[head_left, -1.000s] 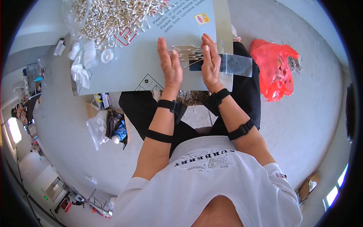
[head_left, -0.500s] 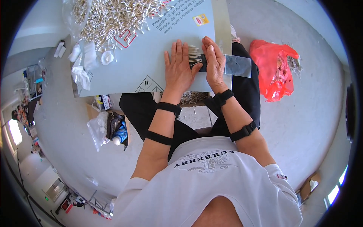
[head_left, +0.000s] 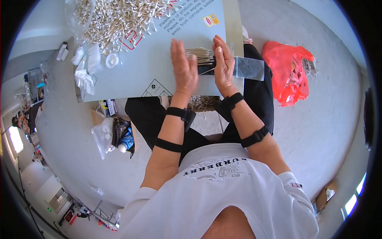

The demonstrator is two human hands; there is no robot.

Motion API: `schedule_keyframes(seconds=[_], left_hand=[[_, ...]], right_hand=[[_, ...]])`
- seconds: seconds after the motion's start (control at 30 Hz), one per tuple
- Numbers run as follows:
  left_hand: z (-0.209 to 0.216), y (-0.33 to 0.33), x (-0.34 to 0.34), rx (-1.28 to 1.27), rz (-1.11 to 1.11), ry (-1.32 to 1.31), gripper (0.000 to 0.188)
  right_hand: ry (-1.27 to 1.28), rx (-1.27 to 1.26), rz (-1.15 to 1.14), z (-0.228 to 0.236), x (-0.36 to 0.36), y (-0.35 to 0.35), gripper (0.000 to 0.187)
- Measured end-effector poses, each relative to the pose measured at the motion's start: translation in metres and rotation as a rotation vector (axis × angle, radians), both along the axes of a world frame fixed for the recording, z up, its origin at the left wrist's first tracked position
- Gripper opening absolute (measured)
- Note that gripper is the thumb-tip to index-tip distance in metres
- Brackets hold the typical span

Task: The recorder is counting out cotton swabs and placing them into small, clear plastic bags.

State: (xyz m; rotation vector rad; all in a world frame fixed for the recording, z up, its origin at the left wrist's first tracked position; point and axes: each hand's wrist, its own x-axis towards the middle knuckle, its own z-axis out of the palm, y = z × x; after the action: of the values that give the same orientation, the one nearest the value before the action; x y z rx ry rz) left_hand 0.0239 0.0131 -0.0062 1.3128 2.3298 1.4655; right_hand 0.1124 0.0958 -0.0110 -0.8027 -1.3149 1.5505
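Observation:
A small row of cotton swabs point(head_left: 199, 55) lies side by side on the grey board point(head_left: 119, 83), partly over a dark strip point(head_left: 204, 75). My left hand point(head_left: 184, 67) stands on edge at the row's left end, fingers stretched and slightly blurred. At the other end, my right hand point(head_left: 224, 65) is also on edge with straight fingers, cupped toward the swabs. One stray swab point(head_left: 207, 71) lies slanted below the row. Beyond my right hand a clear plastic bag point(head_left: 250, 68) sticks out past the board's edge.
A large heap of cotton swabs point(head_left: 119, 20) covers the board's far left, beside white wads point(head_left: 94, 57) and a small round white container point(head_left: 112, 60). A red plastic bag point(head_left: 282, 73) sits on the floor at right. Below the board is a box of swabs point(head_left: 201, 102).
My left hand has turned from lying flat to standing on edge and shifted slightly left, uncovering more of the swab row. My right hand has barely moved.

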Motion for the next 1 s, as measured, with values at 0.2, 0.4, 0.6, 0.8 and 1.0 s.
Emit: schedule_keyframes(seconds=[0.2,0.4,0.6,0.8,1.0], left_hand=[[0.0,0.017,-0.013,0.13,-0.033,-0.341,0.045],[0.007,0.002,-0.007,0.139,-0.077,-0.355,0.045],[0.002,-0.012,0.022,0.255,0.054,-0.388,0.054],[-0.004,0.015,0.019,0.425,0.155,-0.477,0.056],[0.001,0.023,0.0,0.471,0.094,-0.65,0.055]], right_hand=[[-0.014,0.075,-0.031,-0.003,-0.008,-0.006,0.032],[-0.013,0.009,-0.019,-0.001,0.0,0.002,0.034],[-0.023,0.045,0.027,-0.001,-0.003,0.017,0.035],[0.001,0.03,0.039,-0.006,-0.006,0.007,0.034],[0.023,0.011,0.003,-0.002,-0.002,0.003,0.032]])
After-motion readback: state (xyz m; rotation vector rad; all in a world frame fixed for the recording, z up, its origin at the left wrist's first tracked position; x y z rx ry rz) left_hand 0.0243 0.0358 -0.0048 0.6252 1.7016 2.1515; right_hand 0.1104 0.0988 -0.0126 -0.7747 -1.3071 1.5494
